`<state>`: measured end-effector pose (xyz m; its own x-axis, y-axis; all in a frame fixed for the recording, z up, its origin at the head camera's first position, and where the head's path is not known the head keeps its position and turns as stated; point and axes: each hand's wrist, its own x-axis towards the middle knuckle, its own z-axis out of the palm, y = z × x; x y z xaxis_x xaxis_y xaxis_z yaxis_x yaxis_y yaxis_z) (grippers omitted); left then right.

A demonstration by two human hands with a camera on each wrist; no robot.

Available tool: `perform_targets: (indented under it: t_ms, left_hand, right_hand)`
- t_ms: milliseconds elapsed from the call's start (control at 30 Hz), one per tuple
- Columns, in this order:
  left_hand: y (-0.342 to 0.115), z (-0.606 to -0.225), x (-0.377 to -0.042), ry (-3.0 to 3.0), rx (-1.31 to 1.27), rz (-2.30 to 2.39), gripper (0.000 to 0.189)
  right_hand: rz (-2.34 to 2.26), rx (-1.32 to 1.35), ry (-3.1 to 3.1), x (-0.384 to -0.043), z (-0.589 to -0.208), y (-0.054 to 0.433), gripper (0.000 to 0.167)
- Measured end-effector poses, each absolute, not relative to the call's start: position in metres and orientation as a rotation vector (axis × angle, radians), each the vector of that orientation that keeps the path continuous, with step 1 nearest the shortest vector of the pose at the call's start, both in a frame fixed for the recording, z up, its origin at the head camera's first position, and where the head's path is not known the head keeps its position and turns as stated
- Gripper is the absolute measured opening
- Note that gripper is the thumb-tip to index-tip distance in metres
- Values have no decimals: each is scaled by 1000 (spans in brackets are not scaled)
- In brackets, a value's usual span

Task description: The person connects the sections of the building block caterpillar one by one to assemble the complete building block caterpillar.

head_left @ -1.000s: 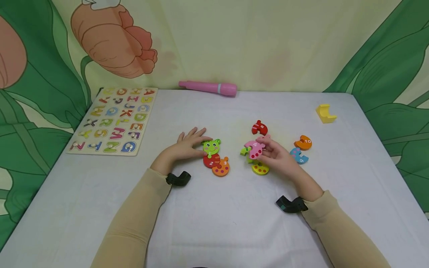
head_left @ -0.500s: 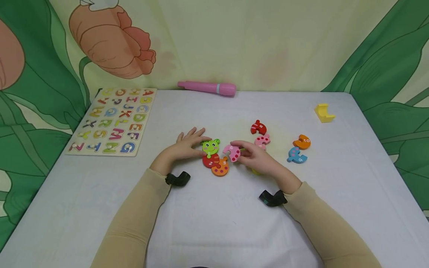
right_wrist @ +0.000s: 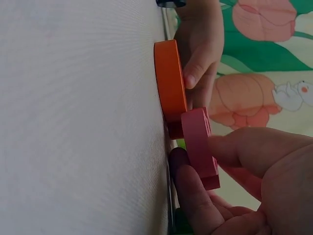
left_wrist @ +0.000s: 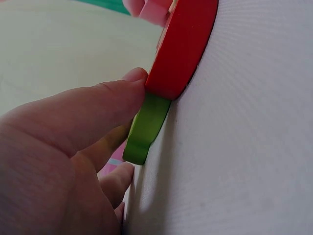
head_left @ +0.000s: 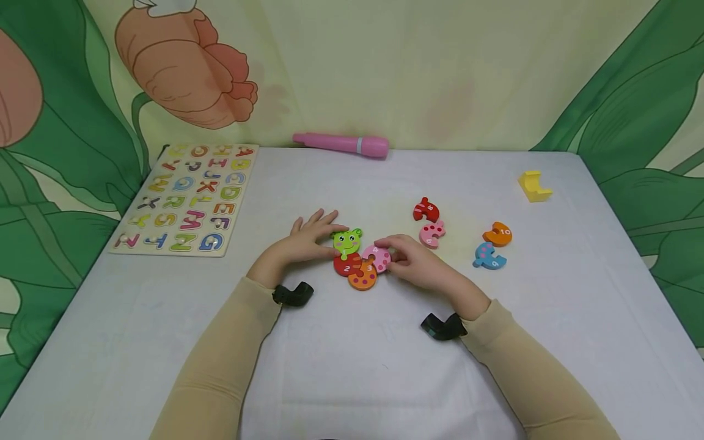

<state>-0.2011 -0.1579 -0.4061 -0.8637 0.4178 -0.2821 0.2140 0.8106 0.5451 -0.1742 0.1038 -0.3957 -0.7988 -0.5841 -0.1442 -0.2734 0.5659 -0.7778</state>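
My left hand (head_left: pixel 301 247) holds the green smiling caterpillar-head puzzle piece (head_left: pixel 346 242) between thumb and index finger, the other fingers spread. Below the head lies the red piece 2 (head_left: pixel 346 265), joined to the orange spotted piece 3 (head_left: pixel 362 278). In the left wrist view, my thumb also reaches the edge of the red piece (left_wrist: pixel 178 54). My right hand (head_left: pixel 422 264) pinches a pink spotted puzzle piece (head_left: pixel 379 259) at the orange one's upper right. The right wrist view shows this pink piece (right_wrist: pixel 198 142) raised off the cloth, against the orange piece (right_wrist: pixel 169 78).
Right of centre lie a red piece 8 (head_left: pixel 426 209), another pink piece (head_left: pixel 431 234), an orange piece 10 (head_left: pixel 497 233) and a blue piece 9 (head_left: pixel 489 256). A yellow block (head_left: pixel 533 186), a pink pen-like stick (head_left: pixel 343 143) and an alphabet board (head_left: pixel 187 198) stand farther off.
My right hand has carried the pink piece left from the loose pieces to the orange piece 3. The green and yellow pieces there are now hidden behind that hand. My left hand stays put.
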Motion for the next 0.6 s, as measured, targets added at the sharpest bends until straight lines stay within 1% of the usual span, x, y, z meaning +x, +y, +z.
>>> perform_targets:
  t_ms: [300,600]
  left_hand:
    - [-157,-406,-201,2604,474,714,57]
    - [-157,-406,-202,2608,466,705,57]
  right_hand:
    - [-1100,-687,2383,-173,-396,104,46]
    - [-981,-729,2485,-173,-395,103,45]
